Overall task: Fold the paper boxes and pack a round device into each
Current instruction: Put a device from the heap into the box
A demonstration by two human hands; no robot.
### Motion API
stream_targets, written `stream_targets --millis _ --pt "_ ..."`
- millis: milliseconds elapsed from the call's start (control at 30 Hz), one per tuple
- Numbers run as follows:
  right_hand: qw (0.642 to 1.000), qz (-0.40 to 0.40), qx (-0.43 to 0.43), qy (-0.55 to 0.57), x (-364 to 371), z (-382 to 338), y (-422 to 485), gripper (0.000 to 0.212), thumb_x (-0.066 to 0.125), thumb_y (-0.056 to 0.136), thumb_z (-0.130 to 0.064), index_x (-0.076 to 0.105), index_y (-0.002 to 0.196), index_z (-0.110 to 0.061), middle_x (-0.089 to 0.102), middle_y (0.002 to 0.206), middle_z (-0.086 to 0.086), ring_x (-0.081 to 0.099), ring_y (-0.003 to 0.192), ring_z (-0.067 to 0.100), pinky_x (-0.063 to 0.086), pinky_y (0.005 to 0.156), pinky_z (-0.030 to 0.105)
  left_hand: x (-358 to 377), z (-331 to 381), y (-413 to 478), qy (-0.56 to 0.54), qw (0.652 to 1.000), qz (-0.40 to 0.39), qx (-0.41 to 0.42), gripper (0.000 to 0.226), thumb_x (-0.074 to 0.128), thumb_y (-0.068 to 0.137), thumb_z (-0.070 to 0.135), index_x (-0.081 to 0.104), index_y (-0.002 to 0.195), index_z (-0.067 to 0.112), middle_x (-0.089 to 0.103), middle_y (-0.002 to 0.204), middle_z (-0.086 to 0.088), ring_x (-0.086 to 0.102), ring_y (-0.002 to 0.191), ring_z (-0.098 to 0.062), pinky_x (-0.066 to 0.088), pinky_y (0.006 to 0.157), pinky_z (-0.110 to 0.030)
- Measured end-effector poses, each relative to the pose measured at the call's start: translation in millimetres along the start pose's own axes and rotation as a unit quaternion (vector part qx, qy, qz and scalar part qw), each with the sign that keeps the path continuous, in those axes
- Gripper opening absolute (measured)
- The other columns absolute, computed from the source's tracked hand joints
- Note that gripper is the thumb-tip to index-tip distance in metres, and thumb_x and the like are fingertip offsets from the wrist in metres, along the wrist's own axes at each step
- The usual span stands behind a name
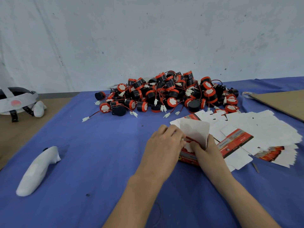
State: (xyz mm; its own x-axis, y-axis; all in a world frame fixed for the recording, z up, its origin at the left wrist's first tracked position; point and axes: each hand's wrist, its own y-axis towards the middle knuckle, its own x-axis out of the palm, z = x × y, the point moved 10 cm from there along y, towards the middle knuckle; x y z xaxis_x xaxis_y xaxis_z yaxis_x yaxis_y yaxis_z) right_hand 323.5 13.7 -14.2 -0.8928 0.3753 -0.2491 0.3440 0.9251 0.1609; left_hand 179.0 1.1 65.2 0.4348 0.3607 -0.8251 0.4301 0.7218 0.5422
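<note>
Soft, even, fairly bright light, with a cool bluish cast over the wall point(148, 38) and the blue cloth point(98, 162). Only faint, diffuse shadows under the left hand point(162, 145) and to the right of the white handle point(37, 168). Slightly soft throughout; smeared, unreadable print on the box point(189, 157). Near-washed-out whites on the paper sheets point(263, 129). Wide-angle bending toward the edges, with a curved far cloth edge and stretching at the bottom.
</note>
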Motion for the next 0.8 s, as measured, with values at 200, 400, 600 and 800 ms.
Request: stream_targets --millis 200,400,600,800 --pt "1.0 -0.007 -0.005 0.022 2.1 -2.9 -3.2 0.032 0.053 0.097 -0.013 0.046 0.121 -0.033 0.06 0.107 -0.019 0.061 0.097 0.001 0.044 0.064 0.014 25.6 -19.9 -6.5 -0.02 0.995 -0.054 -0.08 0.028 0.047 0.104 0.038 0.067 0.116 0.022 0.042 0.141 0.003 0.045 0.119 -0.018 0.046 0.087 -0.03" --pt "1.0 -0.007 -0.013 0.007 1.5 -4.5 -3.2 0.029 0.054 0.097 -0.015 0.044 0.116 -0.035 0.06 0.104 -0.021 0.059 0.092 -0.003 0.042 0.061 0.011 26.6 -25.8 -5.8 -0.018 0.99 -0.05 -0.131 0.029 0.048 0.102 0.043 0.061 0.123 0.029 0.041 0.134 0.008 0.046 0.115 -0.013 0.046 0.075 -0.027" --pt "0.999 -0.016 -0.028 -0.012 3.5 -8.2 -5.0 0.034 0.053 0.099 -0.017 0.041 0.122 -0.04 0.056 0.107 -0.026 0.057 0.097 -0.005 0.04 0.066 0.011 25.7 -24.0 -2.9 0.057 0.987 -0.041 -0.141 0.025 0.046 0.103 0.045 0.059 0.113 0.026 0.043 0.135 0.003 0.049 0.109 -0.017 0.035 0.069 -0.026" --pt "0.999 -0.032 -0.032 -0.012 3.1 -8.3 -4.3 0.035 0.053 0.099 -0.016 0.041 0.122 -0.041 0.056 0.108 -0.026 0.057 0.097 -0.007 0.043 0.062 0.007 35.4 -22.1 -4.8 0.099 0.984 -0.105 -0.106 0.043 0.028 0.106 0.048 0.064 0.107 0.024 0.059 0.103 0.004 0.052 0.097 -0.019 0.035 0.063 -0.031"
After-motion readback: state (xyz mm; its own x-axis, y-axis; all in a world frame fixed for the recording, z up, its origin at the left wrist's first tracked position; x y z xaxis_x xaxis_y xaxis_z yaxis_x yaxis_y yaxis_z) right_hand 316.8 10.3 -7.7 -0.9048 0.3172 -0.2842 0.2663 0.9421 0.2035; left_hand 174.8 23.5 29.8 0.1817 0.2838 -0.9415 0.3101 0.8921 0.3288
